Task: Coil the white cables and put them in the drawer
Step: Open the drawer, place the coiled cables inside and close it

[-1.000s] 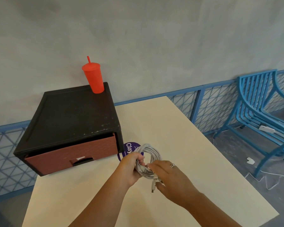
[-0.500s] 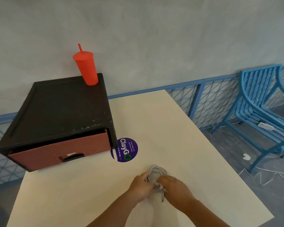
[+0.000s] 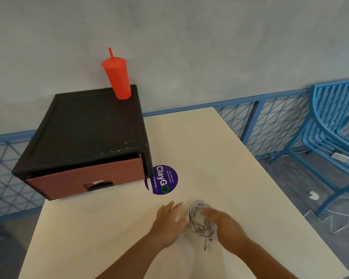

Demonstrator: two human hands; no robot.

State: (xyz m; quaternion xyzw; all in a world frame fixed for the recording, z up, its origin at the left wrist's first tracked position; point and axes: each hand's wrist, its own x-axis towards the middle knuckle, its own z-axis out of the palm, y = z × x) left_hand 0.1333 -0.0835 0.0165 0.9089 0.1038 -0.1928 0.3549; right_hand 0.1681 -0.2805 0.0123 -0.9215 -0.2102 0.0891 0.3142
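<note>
Since a moment ago, left hand (image 3: 169,222) has let go, fingers spread flat beside the coil (image 3: 199,218). Right hand (image 3: 228,224) rests on the white cables, fingers loose over them. Purple round sticker (image 3: 165,180) reads "ClayGo". Coil lies bundled on smooth cream table (image 3: 109,228), plug end trailing. Drawer (image 3: 85,180), textured reddish front, sits nearly closed in black box (image 3: 89,125).

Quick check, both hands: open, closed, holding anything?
Left hand: open, fingers spread, beside the coiled white cable.
Right hand: open, resting on the coil, not gripping.
</note>
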